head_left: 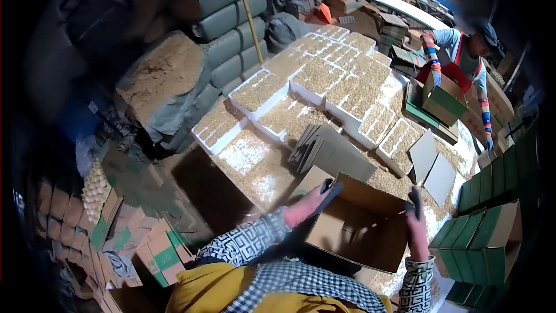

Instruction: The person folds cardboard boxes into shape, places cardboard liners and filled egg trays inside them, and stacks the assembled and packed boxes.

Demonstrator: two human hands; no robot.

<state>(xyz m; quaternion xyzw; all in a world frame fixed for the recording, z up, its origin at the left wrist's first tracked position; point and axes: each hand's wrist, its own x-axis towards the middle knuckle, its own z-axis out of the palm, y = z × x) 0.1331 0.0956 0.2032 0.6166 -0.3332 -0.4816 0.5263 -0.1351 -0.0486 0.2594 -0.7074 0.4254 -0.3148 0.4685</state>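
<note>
An open, empty cardboard box is held in front of my body, its opening facing up toward me. My left hand, in a pink and dark glove, grips the box's upper left corner. On the right side, my right hand, gloved the same way, holds the box's wall. Just beyond the box, a stack of grey cardboard sheets leans on the table, which is covered in grain-like bits. Two loose grey sheets lie to the right of the stack.
White trays filled with the bits cover the far table. At the upper right a co-worker bends over another box. Green and brown boxes stand at the right. Wrapped bales are piled behind; flattened cartons lie lower left.
</note>
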